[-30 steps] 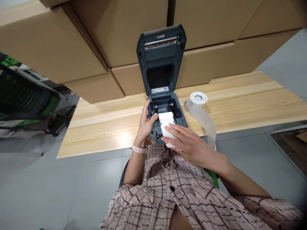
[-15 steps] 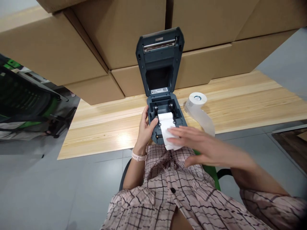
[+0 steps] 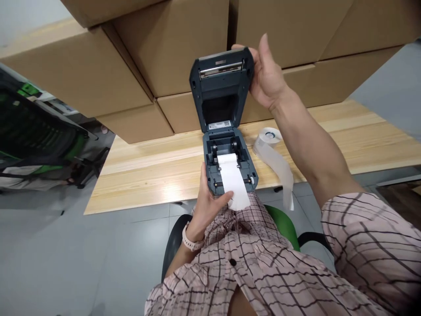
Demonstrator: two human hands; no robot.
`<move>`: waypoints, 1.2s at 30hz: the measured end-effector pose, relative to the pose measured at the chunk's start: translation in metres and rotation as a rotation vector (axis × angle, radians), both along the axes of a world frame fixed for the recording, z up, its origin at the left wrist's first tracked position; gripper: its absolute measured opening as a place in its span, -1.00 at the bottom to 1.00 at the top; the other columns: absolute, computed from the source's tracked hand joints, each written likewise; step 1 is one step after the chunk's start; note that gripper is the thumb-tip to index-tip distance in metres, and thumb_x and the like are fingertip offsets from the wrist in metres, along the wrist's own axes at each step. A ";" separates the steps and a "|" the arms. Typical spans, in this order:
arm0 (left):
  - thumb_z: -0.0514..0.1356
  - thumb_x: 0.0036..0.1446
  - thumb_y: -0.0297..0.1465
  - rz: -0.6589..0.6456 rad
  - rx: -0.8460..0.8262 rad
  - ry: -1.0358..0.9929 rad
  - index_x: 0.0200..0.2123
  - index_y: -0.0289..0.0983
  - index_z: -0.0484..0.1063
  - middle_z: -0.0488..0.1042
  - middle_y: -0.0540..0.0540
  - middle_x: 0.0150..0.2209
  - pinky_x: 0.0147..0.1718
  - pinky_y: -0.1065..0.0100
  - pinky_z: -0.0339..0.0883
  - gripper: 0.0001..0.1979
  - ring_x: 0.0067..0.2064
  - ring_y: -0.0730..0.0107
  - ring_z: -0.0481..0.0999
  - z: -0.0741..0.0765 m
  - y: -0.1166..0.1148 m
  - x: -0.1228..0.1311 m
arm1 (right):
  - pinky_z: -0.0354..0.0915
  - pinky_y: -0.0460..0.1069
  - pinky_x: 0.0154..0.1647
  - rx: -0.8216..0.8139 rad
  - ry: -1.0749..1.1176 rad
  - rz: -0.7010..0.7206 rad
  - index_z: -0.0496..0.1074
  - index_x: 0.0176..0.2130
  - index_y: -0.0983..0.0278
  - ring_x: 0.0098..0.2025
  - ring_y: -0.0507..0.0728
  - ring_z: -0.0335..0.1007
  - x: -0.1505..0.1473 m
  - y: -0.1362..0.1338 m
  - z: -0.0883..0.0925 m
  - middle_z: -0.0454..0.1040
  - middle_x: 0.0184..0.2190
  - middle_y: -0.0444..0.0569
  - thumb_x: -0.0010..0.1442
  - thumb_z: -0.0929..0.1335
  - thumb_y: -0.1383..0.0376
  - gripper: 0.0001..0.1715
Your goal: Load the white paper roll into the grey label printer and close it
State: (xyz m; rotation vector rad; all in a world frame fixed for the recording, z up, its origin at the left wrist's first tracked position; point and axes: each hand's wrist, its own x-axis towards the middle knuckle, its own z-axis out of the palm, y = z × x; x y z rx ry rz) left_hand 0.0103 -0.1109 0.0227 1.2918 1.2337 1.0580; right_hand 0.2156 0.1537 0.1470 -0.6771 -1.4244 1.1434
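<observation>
A dark grey label printer (image 3: 210, 151) stands on the table with its lid (image 3: 219, 85) raised. Inside sits a small white paper roll (image 3: 226, 159), and its strip (image 3: 234, 184) runs forward over the roller and past the front edge. My left hand (image 3: 208, 204) is at the front left corner, thumb on the strip's left edge, a finger along the printer's side; the other fingers are hidden. My right hand (image 3: 268, 79) is at the upper right of the lid, fingers curled behind its edge and thumb pointing up.
A loose label roll (image 3: 269, 136) lies right of the printer, its pale tail (image 3: 279, 169) hanging over the front edge of the wooden table (image 3: 148, 171). Cardboard boxes (image 3: 190, 48) are stacked close behind the lid. A black and green chair (image 3: 36, 127) stands at left.
My right hand has moved from above the paper strip up to the lid. My left hand has slid down toward the strip's end, its thumb now on the strip. The lid remains raised.
</observation>
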 end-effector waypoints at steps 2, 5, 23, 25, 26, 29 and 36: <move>0.45 0.15 -0.08 -0.002 0.002 -0.012 0.57 0.07 -0.48 -0.29 -0.15 0.64 0.53 -0.11 0.02 0.28 0.61 -0.14 -0.07 -0.003 -0.004 -0.002 | 0.40 -0.01 0.22 0.082 -0.040 -0.036 0.47 0.20 0.29 0.13 0.04 0.56 0.003 -0.030 -0.010 0.65 0.06 -0.09 0.45 -0.20 -0.28 0.10; 0.47 0.13 -0.12 0.004 0.043 -0.004 0.54 0.16 -0.56 -0.37 -0.11 0.64 0.55 -0.16 -0.09 0.33 0.63 -0.10 -0.21 -0.013 -0.008 -0.005 | 0.39 0.09 0.25 0.189 -0.302 -0.024 0.46 0.24 0.33 0.23 0.13 0.52 0.017 -0.091 -0.036 0.58 0.19 -0.02 0.45 -0.32 -0.16 0.18; 0.27 0.32 -0.02 0.172 0.126 -0.128 0.55 0.03 -0.11 -0.15 -0.05 0.63 0.58 -0.01 -0.12 -0.10 0.63 -0.02 -0.14 -0.010 0.018 0.011 | 0.09 0.37 0.55 0.347 -0.657 -0.310 0.52 0.23 0.12 0.56 0.25 0.07 -0.001 -0.221 -0.118 0.36 0.43 -0.03 0.55 0.17 0.19 -0.53; 0.26 0.34 -0.03 0.191 0.168 -0.107 0.53 0.03 -0.04 -0.10 -0.04 0.62 0.58 0.02 -0.12 -0.16 0.62 0.00 -0.11 -0.012 0.020 0.012 | 0.07 0.38 0.56 0.330 -0.644 -0.336 0.53 0.21 0.11 0.56 0.25 0.07 -0.005 -0.223 -0.122 0.38 0.42 -0.04 0.55 0.15 0.18 -0.51; 0.25 0.34 -0.04 0.190 0.184 -0.095 0.52 0.03 -0.02 -0.07 -0.04 0.61 0.58 0.02 -0.11 -0.19 0.62 0.01 -0.09 -0.013 0.020 0.011 | 0.06 0.39 0.56 0.324 -0.642 -0.348 0.54 0.20 0.10 0.56 0.26 0.07 -0.006 -0.223 -0.123 0.39 0.41 -0.05 0.55 0.14 0.17 -0.51; 0.26 0.35 -0.07 0.165 0.192 -0.084 0.51 0.04 0.01 0.01 -0.07 0.58 0.54 0.02 0.01 -0.22 0.59 0.02 0.01 -0.018 0.014 0.008 | 0.07 0.39 0.56 0.338 -0.636 -0.367 0.54 0.19 0.12 0.55 0.26 0.11 -0.006 -0.220 -0.126 0.41 0.40 -0.03 0.54 0.13 0.17 -0.50; 0.18 0.35 0.01 0.408 0.247 -0.064 -0.41 -0.20 0.54 0.50 -0.04 -0.44 -0.32 0.28 0.40 -0.55 -0.38 0.35 0.47 -0.037 -0.040 0.008 | 0.09 0.39 0.54 0.373 -0.623 -0.338 0.54 0.18 0.10 0.52 0.25 0.15 -0.002 -0.213 -0.129 0.46 0.35 -0.05 0.53 0.13 0.15 -0.49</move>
